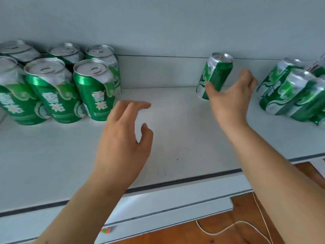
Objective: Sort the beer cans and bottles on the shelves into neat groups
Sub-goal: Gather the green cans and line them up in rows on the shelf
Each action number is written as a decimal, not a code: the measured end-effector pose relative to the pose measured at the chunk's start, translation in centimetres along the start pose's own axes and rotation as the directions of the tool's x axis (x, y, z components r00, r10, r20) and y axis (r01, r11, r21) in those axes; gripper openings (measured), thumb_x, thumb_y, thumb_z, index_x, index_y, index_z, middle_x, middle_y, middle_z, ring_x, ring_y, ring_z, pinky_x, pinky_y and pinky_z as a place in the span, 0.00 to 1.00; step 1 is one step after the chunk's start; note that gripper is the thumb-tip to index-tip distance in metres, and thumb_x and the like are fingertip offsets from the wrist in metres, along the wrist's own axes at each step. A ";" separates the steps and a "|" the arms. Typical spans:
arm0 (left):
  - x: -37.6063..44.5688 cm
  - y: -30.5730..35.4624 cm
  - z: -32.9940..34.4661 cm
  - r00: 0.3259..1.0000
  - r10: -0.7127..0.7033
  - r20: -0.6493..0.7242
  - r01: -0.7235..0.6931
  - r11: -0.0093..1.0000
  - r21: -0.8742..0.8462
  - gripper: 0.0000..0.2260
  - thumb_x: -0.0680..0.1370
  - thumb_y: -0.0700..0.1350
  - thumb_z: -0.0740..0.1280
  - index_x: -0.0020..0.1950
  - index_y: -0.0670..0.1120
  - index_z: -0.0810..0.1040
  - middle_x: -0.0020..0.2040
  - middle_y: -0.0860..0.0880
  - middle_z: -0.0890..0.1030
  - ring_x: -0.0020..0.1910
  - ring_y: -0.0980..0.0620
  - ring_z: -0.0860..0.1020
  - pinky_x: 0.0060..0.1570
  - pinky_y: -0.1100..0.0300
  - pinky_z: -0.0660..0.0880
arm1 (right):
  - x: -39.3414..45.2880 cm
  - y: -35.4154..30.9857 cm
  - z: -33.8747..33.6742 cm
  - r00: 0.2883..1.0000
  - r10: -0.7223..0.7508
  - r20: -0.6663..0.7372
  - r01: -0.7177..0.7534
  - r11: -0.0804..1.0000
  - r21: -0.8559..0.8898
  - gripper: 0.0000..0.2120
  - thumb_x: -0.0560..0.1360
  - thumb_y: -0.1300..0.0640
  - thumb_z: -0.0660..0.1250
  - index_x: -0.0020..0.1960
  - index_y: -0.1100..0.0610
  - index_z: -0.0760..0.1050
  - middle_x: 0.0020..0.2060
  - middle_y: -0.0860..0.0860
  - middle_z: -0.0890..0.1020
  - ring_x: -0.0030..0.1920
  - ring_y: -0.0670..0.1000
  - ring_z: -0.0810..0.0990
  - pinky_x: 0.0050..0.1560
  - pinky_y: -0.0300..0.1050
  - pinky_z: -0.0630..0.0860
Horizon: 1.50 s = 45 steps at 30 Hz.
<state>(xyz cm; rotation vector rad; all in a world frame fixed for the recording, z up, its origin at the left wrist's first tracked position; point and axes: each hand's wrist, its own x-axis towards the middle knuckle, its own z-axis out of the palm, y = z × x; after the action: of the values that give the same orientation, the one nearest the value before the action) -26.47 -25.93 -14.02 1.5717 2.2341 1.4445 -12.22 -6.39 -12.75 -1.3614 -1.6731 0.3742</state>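
A: What is on the shelf?

B: A pale grey shelf (175, 138) seen from above. At its left end stands a tight group of green and silver beer cans (58, 85) in two rows, upright, touching one another. At the right end stands a second cluster of the same cans (290, 92), partly cut off by the picture's edge.

A: And between the two groups?

B: A single can (215, 75) stands alone near the back wall, closer to the right cluster but apart from it.

A: Where are the hands?

B: The right hand (230, 101) reaches for the single can, fingers spread wide around it; the thumb touches its lower left side, the other fingers are off to its right, not closed. The left hand (123, 136) hovers over the bare middle of the shelf, just beside the left group, fingers loosely spread, holding nothing.
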 end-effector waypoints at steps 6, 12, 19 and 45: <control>0.5 -0.5 2.5 0.982 -0.181 0.054 0.183 0.983 -0.017 0.15 0.77 0.39 0.66 0.61 0.53 0.78 0.57 0.56 0.75 0.54 0.58 0.77 0.54 0.64 0.74 | 4.0 2.0 2.3 0.984 0.011 0.175 -0.042 0.984 0.171 0.40 0.65 0.45 0.78 0.70 0.55 0.64 0.60 0.50 0.75 0.59 0.49 0.76 0.57 0.39 0.72; 0.5 -0.6 2.7 0.975 -0.221 0.032 0.223 0.969 -0.109 0.14 0.76 0.43 0.69 0.61 0.52 0.78 0.55 0.56 0.79 0.53 0.61 0.78 0.54 0.67 0.75 | 1.3 0.6 0.6 0.939 -0.011 0.344 -0.126 0.920 0.371 0.30 0.65 0.48 0.79 0.62 0.49 0.69 0.50 0.40 0.79 0.52 0.44 0.81 0.57 0.47 0.79; -0.3 0.1 -0.5 0.983 -0.137 0.125 0.167 0.948 -0.271 0.29 0.72 0.47 0.76 0.71 0.47 0.70 0.59 0.54 0.80 0.59 0.58 0.79 0.60 0.59 0.76 | -7.8 -5.6 -1.0 0.690 -0.364 0.626 -0.121 0.794 0.596 0.30 0.68 0.52 0.78 0.66 0.49 0.70 0.58 0.43 0.81 0.58 0.44 0.81 0.56 0.43 0.79; -5.5 -1.6 -8.3 0.878 -0.039 -0.476 0.156 0.966 0.207 0.26 0.72 0.42 0.72 0.67 0.42 0.68 0.65 0.44 0.67 0.66 0.45 0.68 0.68 0.56 0.66 | -14.0 -9.2 2.0 0.850 -0.363 0.383 0.151 0.863 0.482 0.21 0.77 0.48 0.64 0.68 0.53 0.72 0.62 0.44 0.77 0.62 0.42 0.76 0.63 0.43 0.74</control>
<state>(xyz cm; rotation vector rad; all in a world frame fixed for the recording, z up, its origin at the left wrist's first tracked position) -29.25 -35.57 -12.91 1.2271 2.8053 1.7326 -19.83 -21.36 -13.64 -0.7182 -1.9780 0.9101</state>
